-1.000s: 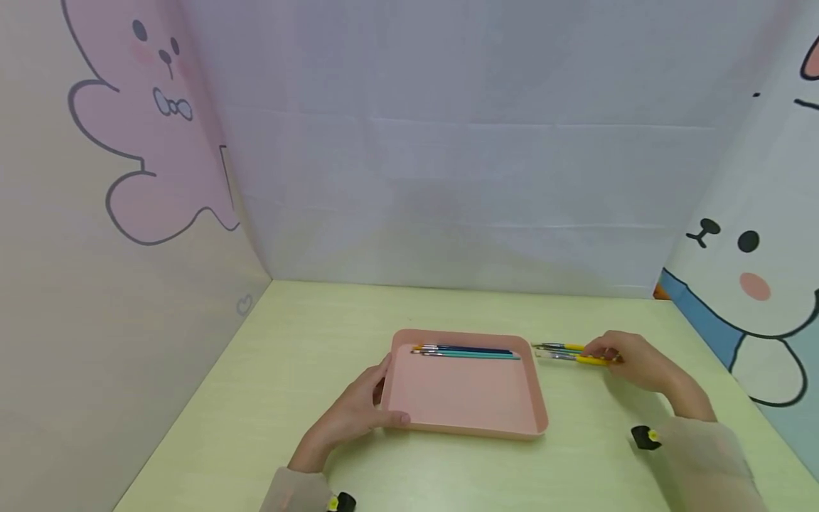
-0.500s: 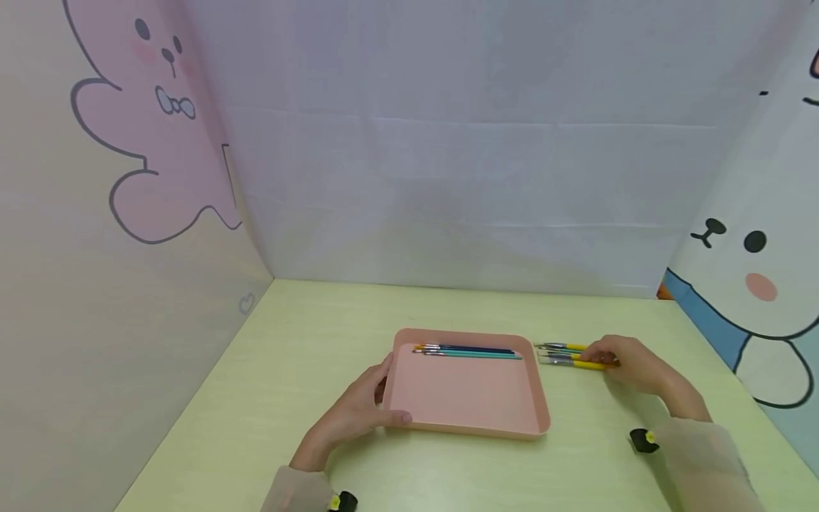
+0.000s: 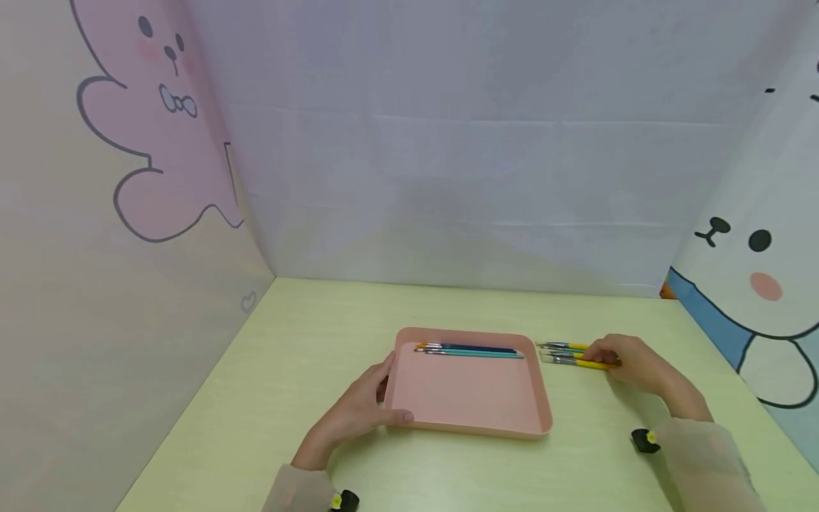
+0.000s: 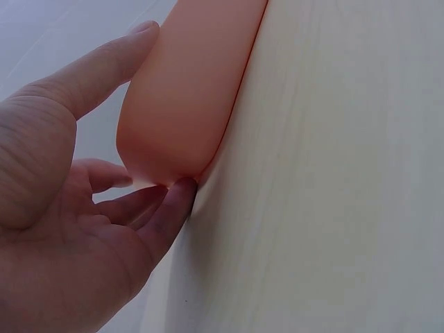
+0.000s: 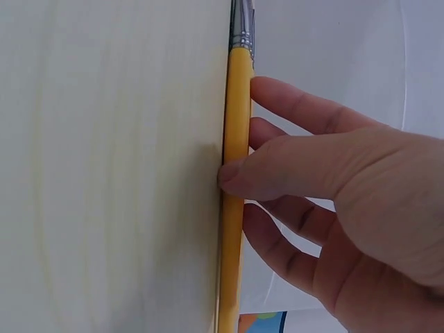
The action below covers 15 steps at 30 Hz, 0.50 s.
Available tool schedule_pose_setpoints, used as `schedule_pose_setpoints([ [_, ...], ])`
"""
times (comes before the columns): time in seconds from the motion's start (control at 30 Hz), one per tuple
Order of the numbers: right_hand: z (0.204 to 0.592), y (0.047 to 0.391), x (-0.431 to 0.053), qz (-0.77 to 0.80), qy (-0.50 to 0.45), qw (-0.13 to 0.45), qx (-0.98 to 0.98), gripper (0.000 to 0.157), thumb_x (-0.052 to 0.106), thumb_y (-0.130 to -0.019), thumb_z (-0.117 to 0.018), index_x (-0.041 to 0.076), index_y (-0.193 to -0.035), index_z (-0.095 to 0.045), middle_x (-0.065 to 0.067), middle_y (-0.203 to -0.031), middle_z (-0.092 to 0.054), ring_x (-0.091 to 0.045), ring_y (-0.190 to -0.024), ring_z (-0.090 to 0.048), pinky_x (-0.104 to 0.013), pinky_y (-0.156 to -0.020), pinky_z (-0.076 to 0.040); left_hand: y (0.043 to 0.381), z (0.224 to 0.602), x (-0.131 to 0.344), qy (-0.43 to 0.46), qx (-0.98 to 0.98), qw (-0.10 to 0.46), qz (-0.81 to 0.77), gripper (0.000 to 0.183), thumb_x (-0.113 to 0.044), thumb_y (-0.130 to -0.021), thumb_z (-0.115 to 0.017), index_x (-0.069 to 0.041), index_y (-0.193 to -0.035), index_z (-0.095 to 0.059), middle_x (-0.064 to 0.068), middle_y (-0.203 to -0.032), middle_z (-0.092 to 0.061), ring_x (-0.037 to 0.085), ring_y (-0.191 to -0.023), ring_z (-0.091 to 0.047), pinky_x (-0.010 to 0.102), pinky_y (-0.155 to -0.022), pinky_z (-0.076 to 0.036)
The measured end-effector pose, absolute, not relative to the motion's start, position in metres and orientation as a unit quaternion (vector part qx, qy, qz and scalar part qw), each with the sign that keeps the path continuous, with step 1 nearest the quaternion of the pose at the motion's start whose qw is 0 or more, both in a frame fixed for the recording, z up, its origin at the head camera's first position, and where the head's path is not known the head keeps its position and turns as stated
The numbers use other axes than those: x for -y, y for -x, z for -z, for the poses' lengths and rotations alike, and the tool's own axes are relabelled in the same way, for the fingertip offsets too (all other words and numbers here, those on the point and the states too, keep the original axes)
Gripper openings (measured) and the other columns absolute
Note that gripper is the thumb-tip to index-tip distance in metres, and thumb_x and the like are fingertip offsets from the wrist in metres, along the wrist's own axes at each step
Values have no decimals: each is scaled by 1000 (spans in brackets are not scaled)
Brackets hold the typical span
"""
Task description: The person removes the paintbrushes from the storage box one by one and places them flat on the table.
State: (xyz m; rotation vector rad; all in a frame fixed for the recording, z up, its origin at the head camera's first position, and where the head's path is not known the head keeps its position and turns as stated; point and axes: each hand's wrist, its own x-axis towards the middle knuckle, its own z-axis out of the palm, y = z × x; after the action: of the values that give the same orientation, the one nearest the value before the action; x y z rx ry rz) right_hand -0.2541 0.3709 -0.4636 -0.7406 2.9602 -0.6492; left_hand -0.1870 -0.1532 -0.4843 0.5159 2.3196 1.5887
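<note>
1. Clock set on tray ctr, head view, 12 = far side.
2. Pink tray (image 3: 467, 395) flat on pale yellow table (image 3: 320, 341), approx. mid-table.
3. L hand (image 3: 358, 409) at 8–9 o'clock, grasping tray by its 8 o'clock corner: thumb along near (6 o'clock) wall, fingers at the 9 o'clock wall.
4. In tray, by the 12 o'clock wall: dk blue brush (image 3: 480, 348) + teal brush (image 3: 493, 355), side by side, bristles twd 9.
5. R hand (image 3: 633, 363) approx. 3 o'clock, outside tray, grasping yellow-handled brush (image 5: 237, 132) betw. thumb & fingers; bristle end twd 9, near tray wall. Can't tell if brush is lifted off table.
6. Other brushes (image 3: 578, 347) just beyond it, approx. 2–3 o'clock, some handle ends hidden behind R hand.
7. Bkgd: pale curtain (image 3: 448, 178) at 12; pink cartoon bear (image 3: 156, 135) on wall approx. 10; white cartoon animal (image 3: 761, 320) 2–3.
</note>
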Motion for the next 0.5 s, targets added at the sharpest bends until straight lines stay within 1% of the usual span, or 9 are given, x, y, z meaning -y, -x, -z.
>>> schedule_pose_setpoints([
  [0.13,464,255,-371,205,238,8,-949,39,-18,-81,-76,10,-109,-78,-1,-104,-72,-13,-87,-62,-32,-79,-58,187,484,153,-179,-804,141,-550,116,-27,-85,-92,-16,-172,-16,13,-156,-46,26,-127,-57,45,-112,-47],
  [0.27,459,254,-371,195,241,-12,-951,41,-18,-79,-79,10,-110,-78,-1,-105,-73,-14,-89,-63,-33,-80,-58,188,483,153,-185,-802,141,-550,115,-26,-86,-91,-15,-172,-15,13,-154,-47,26,-125,-58,43,-110,-49],
  [0.4,450,252,-368,190,241,-26,-951,40,-13,-80,-83,10,-112,-78,2,-104,-72,-13,-88,-61,-33,-78,-57,188,483,153,-185,-806,139,-545,115,-27,-86,-91,-15,-172,-15,13,-154,-47,25,-125,-57,42,-109,-49],
  [0.5,444,250,-362,201,247,-28,-947,41,-8,-81,-85,10,-116,-77,1,-107,-72,-14,-90,-63,-34,-79,-58,189,482,154,-185,-807,139,-544,115,-27,-86,-92,-15,-172,-16,13,-154,-48,25,-125,-58,42,-109,-49],
])
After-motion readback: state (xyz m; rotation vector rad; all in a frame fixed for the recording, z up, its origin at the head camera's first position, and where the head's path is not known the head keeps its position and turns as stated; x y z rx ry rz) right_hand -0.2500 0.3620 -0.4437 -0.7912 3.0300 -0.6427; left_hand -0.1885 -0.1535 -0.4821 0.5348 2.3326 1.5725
